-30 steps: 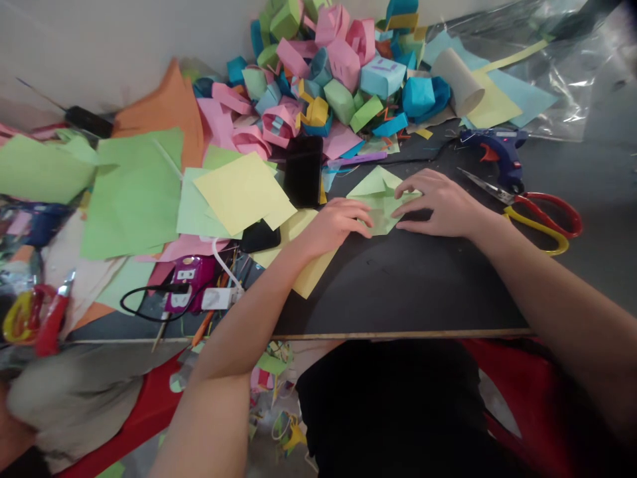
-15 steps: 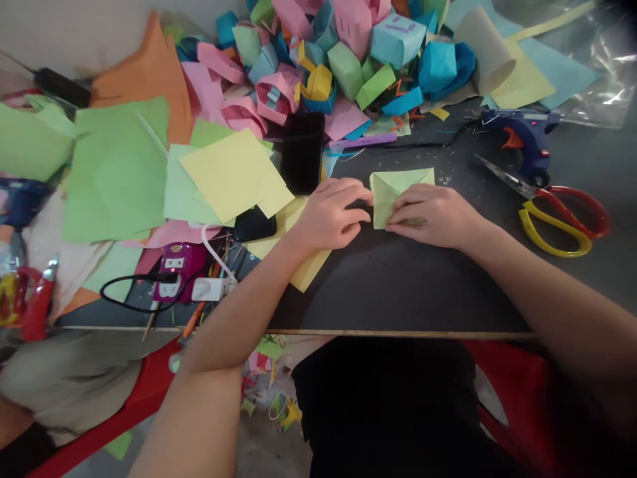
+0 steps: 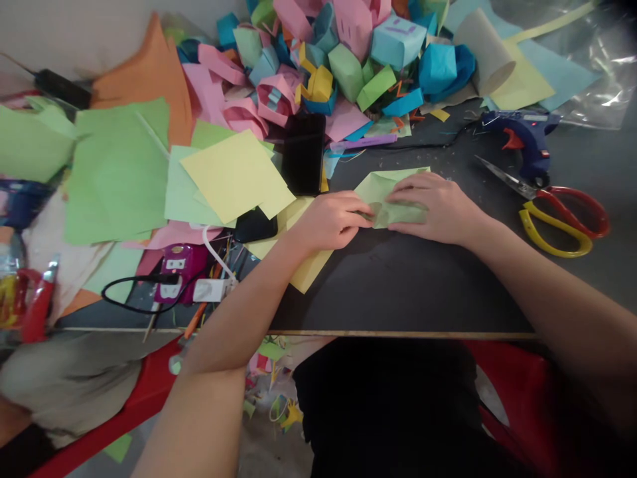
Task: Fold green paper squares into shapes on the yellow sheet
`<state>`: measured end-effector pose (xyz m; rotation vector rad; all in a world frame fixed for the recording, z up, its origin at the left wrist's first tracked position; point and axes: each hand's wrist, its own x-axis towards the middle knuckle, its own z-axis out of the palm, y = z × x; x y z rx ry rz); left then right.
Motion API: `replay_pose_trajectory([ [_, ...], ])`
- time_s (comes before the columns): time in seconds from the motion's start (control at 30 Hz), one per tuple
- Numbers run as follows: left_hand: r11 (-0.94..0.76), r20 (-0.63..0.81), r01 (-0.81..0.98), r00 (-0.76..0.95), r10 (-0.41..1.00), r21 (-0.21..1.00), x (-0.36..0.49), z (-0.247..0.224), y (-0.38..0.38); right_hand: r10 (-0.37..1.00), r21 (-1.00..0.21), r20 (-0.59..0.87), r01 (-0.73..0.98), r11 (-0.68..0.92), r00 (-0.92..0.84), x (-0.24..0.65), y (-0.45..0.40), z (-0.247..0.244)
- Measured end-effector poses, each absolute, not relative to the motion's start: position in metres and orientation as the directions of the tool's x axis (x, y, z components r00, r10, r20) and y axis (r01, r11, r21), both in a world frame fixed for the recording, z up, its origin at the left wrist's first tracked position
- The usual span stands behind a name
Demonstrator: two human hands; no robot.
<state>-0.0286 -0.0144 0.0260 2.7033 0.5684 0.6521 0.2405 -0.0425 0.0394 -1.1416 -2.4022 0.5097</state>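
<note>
A creased light green paper [image 3: 381, 189] with folded edges lies on the dark table [image 3: 408, 285] between my hands. My left hand [image 3: 332, 219] has its fingertips closed on the paper's left corner. My right hand [image 3: 435, 204] lies over the right part, fingers somewhat apart, thumb at the lower edge; it hides that side of the paper. Left of my left hand are yellow sheets [image 3: 231, 176], and a black phone [image 3: 303, 154] is just behind it.
Scissors [image 3: 557, 199] and a blue glue gun [image 3: 530, 136] lie at the right. Folded paper pieces [image 3: 318, 79] are heaped at the back. A purple power strip [image 3: 180, 272] with cables sits at the left. Another person's leg [image 3: 79, 385] shows at lower left.
The paper's left part has opened out toward the left. My left hand has come down onto its corner, and my right hand's fingers have spread over the paper.
</note>
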Motion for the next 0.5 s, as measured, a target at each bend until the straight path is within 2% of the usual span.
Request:
replay_pose_trajectory([
  [0.27,-0.855,0.357,0.316,0.807,0.47,0.411,-0.028,0.0216,-0.013,0.785,-0.501,0.182,0.632,0.592,-0.592,0.2486,-0.0354,0.0385],
  [0.4,-0.853,0.366,0.303,0.804,0.468,0.424,-0.0283,0.0213,-0.013,0.76,-0.557,0.215,0.563,0.611,-0.613,0.2482,-0.0359,0.0403],
  [0.5,-0.856,0.378,0.304,0.798,0.469,0.419,-0.0277,0.0222,-0.0144,0.716,-0.612,0.163,0.499,0.613,-0.679,0.251,-0.0367,0.0449],
])
